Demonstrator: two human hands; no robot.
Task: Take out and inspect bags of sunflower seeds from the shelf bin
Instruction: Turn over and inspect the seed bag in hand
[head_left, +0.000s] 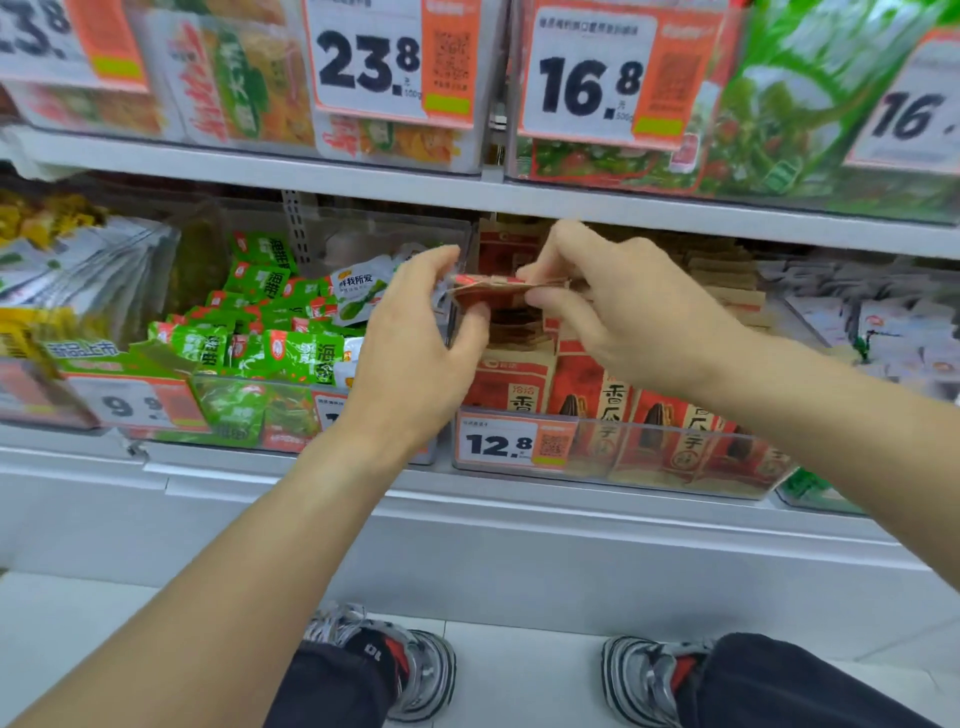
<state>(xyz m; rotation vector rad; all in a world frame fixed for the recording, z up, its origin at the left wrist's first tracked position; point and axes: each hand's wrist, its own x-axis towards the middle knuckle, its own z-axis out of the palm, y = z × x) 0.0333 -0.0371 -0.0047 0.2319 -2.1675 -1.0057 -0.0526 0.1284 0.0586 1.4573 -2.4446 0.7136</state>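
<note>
Above the clear plastic bin (613, 467), both hands' grips pinch a flat papery seed bag (498, 291).

Both hands hold a seed bag (498, 291) above the seed bin (623, 452), right of the packet bin (234, 415).

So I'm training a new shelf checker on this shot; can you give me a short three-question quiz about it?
1. True or false: both the left hand and the right hand hold the same sunflower seed bag.
2. What price shows on the tag of the seed bin?
3. The green packets lie in the bin: A) left of the seed bin B) right of it C) on the shelf above.

Key: 1 true; 2 12.8; 3 A.
</note>
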